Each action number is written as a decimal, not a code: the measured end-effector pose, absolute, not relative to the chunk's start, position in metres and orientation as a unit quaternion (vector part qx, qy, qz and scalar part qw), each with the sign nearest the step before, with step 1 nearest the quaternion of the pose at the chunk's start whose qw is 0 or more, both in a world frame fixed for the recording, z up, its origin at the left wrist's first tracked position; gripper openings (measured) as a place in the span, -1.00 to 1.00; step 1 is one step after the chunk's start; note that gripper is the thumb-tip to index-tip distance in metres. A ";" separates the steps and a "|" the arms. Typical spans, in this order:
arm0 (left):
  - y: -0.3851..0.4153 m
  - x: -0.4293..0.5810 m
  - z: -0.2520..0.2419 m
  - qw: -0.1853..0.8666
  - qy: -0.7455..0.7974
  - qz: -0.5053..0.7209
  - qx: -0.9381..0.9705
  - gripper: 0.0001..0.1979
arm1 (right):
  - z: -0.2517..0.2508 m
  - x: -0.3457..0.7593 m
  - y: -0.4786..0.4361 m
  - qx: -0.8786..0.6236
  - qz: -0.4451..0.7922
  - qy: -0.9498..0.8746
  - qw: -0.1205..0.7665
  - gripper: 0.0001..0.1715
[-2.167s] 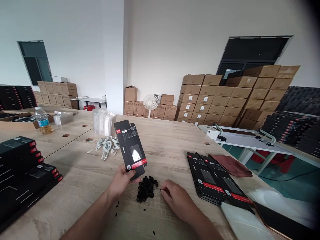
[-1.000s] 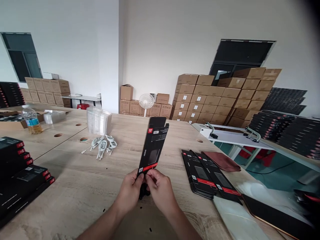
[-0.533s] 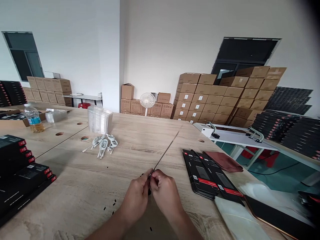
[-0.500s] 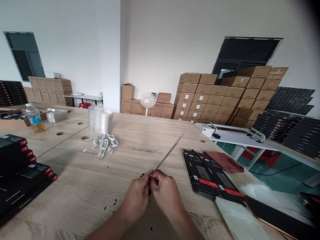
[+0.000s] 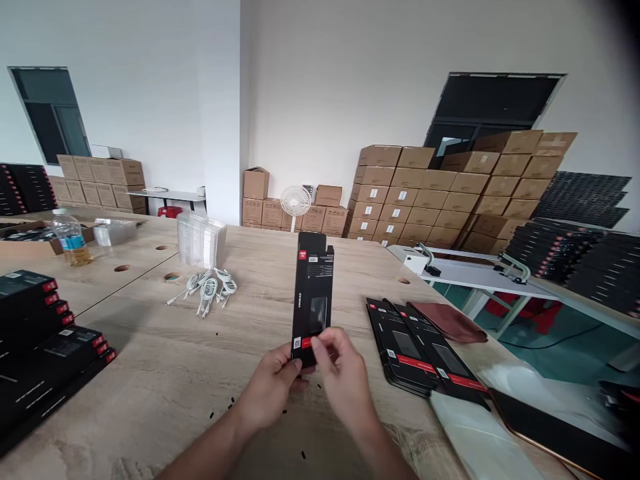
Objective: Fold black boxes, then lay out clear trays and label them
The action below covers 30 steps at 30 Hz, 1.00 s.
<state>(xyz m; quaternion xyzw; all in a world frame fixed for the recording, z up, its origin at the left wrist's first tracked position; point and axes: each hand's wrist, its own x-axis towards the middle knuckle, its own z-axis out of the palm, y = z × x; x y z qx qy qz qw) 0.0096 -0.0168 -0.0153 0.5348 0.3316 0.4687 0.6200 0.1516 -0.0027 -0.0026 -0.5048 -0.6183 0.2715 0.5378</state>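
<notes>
Cartons: one black carton [image 5: 313, 293] held up off the table [image 5: 280, 260]; two piles of flat black cartons [image 5: 407, 340] side by side at the right, layers too thin to count.
Small black pieces: seven loose ones [image 5: 303, 455] seen, scattered around the forearms; the patch behind the hands is hidden.
Cables: three coiled white bundles [image 5: 207, 289], left of the held carton and well apart from it.
Boxes: two stacks of black boxes [image 5: 30, 373] at the left edge, four red-marked ends showing on the rear one, three on the front.
Plastic and bottle: one row of clear trays [image 5: 203, 241] behind the cables; one bottle [image 5: 73, 240] farther left.
Right side: a brown cloth [image 5: 450, 321] touching the flat cartons; a whitish pouch [image 5: 480, 433] nearer the person.
Left grip: left grip [image 5: 270, 390] clamped on the carton's lower left corner, thumb in front.
Right grip: right grip [image 5: 345, 370] on the lower right, thumb across the red band; whether it pinches, cannot tell.
Carton's place: nearly upright, rising above both grips.
</notes>
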 end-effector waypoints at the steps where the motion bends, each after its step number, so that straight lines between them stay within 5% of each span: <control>1: -0.016 0.008 -0.014 0.627 0.334 0.457 0.535 -0.54 | 0.000 0.158 0.001 -0.519 0.237 -0.595 0.565 -0.64; 3: -0.018 0.002 -0.007 0.604 0.338 0.442 0.570 -0.58 | 0.002 0.169 0.006 -0.520 0.247 -0.564 0.592 -0.58; 6: -0.022 -0.013 0.008 0.550 0.335 0.457 0.614 -0.60 | 0.001 0.173 0.003 -0.457 0.430 -0.563 0.538 -0.52; 11: -0.025 -0.037 0.018 0.790 0.179 0.458 0.367 -0.37 | -0.003 0.149 -0.025 -0.364 0.633 -0.578 0.364 -0.55; 14: -0.025 -0.038 0.017 0.850 0.164 0.431 0.253 -0.34 | 0.001 0.140 -0.033 -0.388 0.589 -0.639 0.307 -0.57; 20: -0.028 -0.024 0.008 0.820 0.275 0.391 0.315 -0.41 | 0.015 0.155 -0.026 -0.461 0.432 -0.601 0.489 -0.68; 23: -0.031 -0.019 0.004 0.804 0.294 0.375 0.355 -0.52 | 0.020 0.164 -0.025 -0.431 0.462 -0.596 0.497 -0.42; 30: -0.029 -0.016 -0.002 0.849 0.199 0.340 0.353 -0.51 | 0.021 0.181 -0.016 -0.331 0.583 -0.456 0.586 -0.64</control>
